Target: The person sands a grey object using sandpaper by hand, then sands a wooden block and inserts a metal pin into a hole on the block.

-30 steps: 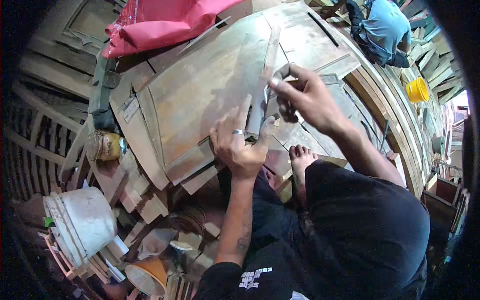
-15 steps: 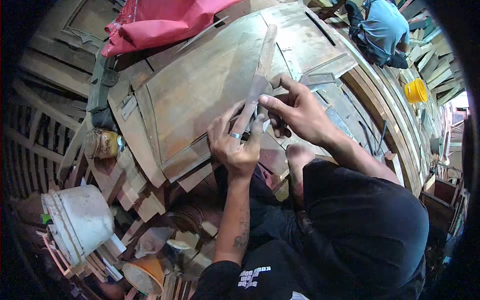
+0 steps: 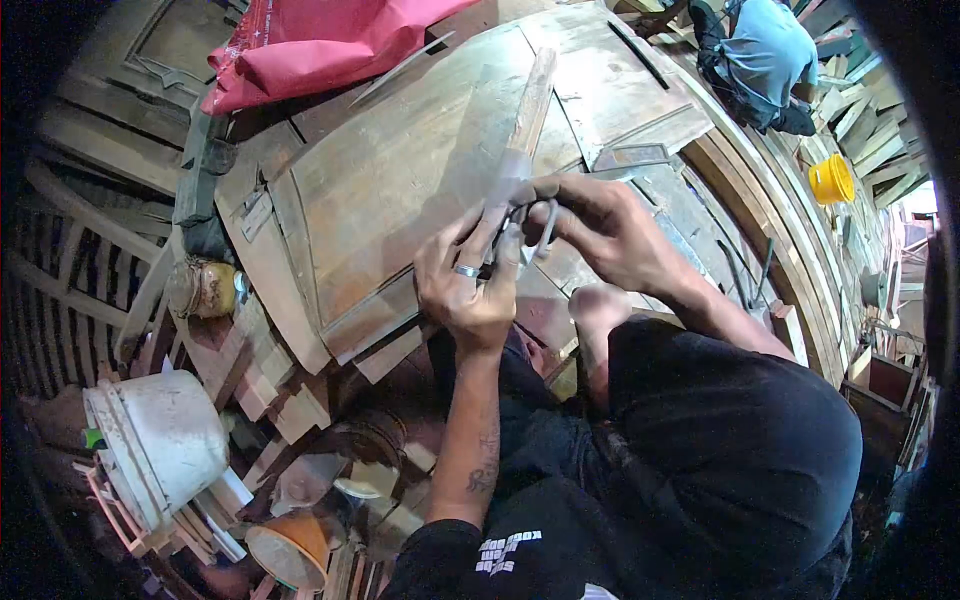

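A narrow wooden strip with a grey sleeve-like piece around its lower part slants up from my hands over the wooden board. My left hand, with a silver ring, has its fingers and thumb closed around the lower end of the strip. My right hand pinches a small, thin dark curved item beside the left fingertips; its exact shape is partly hidden. A small pale piece shows between the two hands.
A red bag lies at the top left. To the left are a jar, a white bucket and an orange container. A yellow bucket and another person are at the upper right.
The strip has risen slightly and tilted with my left hand closing around it. My right hand has come in against the left fingertips, and a dark curved item now shows in its fingers.
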`<state>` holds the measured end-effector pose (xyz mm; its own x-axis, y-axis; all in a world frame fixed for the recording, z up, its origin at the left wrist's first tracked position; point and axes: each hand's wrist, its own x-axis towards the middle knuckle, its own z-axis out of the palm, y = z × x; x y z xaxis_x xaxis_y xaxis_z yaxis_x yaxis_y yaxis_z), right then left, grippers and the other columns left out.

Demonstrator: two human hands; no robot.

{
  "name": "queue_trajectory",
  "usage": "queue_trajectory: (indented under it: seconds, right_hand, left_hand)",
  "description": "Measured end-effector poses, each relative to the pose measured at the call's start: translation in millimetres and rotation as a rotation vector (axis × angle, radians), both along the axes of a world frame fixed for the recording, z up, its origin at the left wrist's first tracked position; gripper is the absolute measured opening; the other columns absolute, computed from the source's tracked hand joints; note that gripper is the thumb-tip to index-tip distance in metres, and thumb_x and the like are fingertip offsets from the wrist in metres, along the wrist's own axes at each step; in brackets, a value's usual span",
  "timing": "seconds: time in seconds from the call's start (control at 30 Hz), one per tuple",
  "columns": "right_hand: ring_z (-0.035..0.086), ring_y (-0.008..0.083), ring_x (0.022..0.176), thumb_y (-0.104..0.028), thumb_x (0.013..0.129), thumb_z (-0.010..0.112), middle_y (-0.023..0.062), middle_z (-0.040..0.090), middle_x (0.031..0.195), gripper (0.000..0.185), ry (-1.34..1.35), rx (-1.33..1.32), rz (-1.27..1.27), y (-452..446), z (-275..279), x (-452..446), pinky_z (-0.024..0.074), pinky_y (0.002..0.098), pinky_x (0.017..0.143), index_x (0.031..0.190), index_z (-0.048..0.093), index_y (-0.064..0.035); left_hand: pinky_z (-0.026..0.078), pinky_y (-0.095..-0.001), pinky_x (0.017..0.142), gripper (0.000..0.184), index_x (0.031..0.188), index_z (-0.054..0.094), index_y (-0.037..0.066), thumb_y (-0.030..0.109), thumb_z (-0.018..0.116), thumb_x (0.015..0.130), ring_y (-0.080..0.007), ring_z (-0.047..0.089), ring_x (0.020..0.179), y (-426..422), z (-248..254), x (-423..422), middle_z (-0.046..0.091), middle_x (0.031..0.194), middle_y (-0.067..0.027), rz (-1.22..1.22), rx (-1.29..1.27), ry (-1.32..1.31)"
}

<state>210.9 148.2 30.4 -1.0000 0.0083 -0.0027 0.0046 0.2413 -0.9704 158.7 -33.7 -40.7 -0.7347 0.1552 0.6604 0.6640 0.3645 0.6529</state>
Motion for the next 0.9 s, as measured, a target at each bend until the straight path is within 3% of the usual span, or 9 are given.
queue_trajectory:
  seconds: [0.03, 0.17, 0.27, 0.53, 0.6, 0.67, 0.9]
  right_hand:
    - [0.067, 0.0102, 0.086, -0.020, 0.111, 0.062, 0.0064, 0.074, 0.098, 0.030, 0.030, 0.021, -0.045, 1, -8, -1, 0.0566, 0.0294, 0.080, 0.129, 0.069, 0.0034]
    - [0.065, 0.0098, 0.081, -0.023, 0.113, 0.060, 0.0059, 0.074, 0.092, 0.031, -0.052, 0.095, -0.113, 0, -9, -3, 0.0558, 0.0292, 0.075, 0.123, 0.072, 0.0039]
    - [0.067, 0.0143, 0.069, -0.031, 0.111, 0.062, 0.0115, 0.070, 0.073, 0.039, -0.044, 0.048, -0.154, -4, -13, -2, 0.0528, 0.0353, 0.063, 0.101, 0.074, 0.0047]
    - [0.066, 0.0095, 0.069, -0.036, 0.112, 0.060, 0.0045, 0.073, 0.078, 0.044, -0.180, -0.300, -0.114, -11, -16, -1, 0.0542, 0.0303, 0.064, 0.097, 0.073, 0.0027]
    - [0.065, 0.0090, 0.069, -0.036, 0.113, 0.059, 0.0038, 0.072, 0.078, 0.044, -0.197, -0.309, -0.123, -12, -16, -1, 0.0536, 0.0299, 0.064, 0.097, 0.073, 0.0024]
    - [0.065, 0.0085, 0.069, -0.036, 0.113, 0.059, 0.0032, 0.072, 0.079, 0.043, -0.214, -0.319, -0.132, -12, -16, -1, 0.0530, 0.0296, 0.064, 0.098, 0.072, 0.0022]
    - [0.062, 0.0074, 0.069, -0.036, 0.113, 0.060, 0.0016, 0.069, 0.076, 0.043, -0.215, -0.290, -0.137, -13, -15, -1, 0.0508, 0.0283, 0.064, 0.094, 0.072, 0.0007]
  left_hand:
    - [0.051, -0.0427, 0.094, 0.027, 0.120, 0.082, 0.013, 0.020, 0.079, 0.094, -0.0278, 0.071, 0.103, 0, 1, 0, 0.078, 0.115, -0.0079, -0.007, -0.017, 0.005]
    - [0.051, -0.0417, 0.093, 0.030, 0.118, 0.082, 0.013, 0.023, 0.084, 0.090, -0.0266, 0.071, 0.102, -1, -2, -2, 0.078, 0.115, -0.0075, -0.018, -0.034, 0.013]
    - [0.050, -0.0413, 0.093, 0.033, 0.121, 0.082, 0.013, 0.025, 0.085, 0.090, -0.0262, 0.070, 0.102, 0, -4, -1, 0.078, 0.115, -0.0076, -0.004, -0.008, 0.001]
    - [0.050, -0.0421, 0.092, 0.036, 0.125, 0.080, 0.013, 0.028, 0.083, 0.092, -0.0277, 0.070, 0.103, -1, -1, -1, 0.077, 0.114, -0.0074, -0.009, -0.024, -0.009]
    - [0.050, -0.0424, 0.093, 0.035, 0.124, 0.081, 0.014, 0.029, 0.082, 0.092, -0.0280, 0.070, 0.103, -2, -1, -2, 0.076, 0.115, -0.0072, -0.028, -0.018, -0.004]
    - [0.052, -0.0439, 0.093, 0.039, 0.127, 0.077, 0.005, 0.026, 0.082, 0.094, -0.0325, 0.070, 0.103, -5, 2, -2, 0.075, 0.115, -0.0137, -0.053, -0.075, 0.017]
    - [0.051, -0.0437, 0.094, 0.040, 0.128, 0.077, 0.008, 0.032, 0.081, 0.095, -0.0327, 0.070, 0.107, -6, 6, 0, 0.075, 0.119, -0.0133, -0.064, -0.091, -0.024]
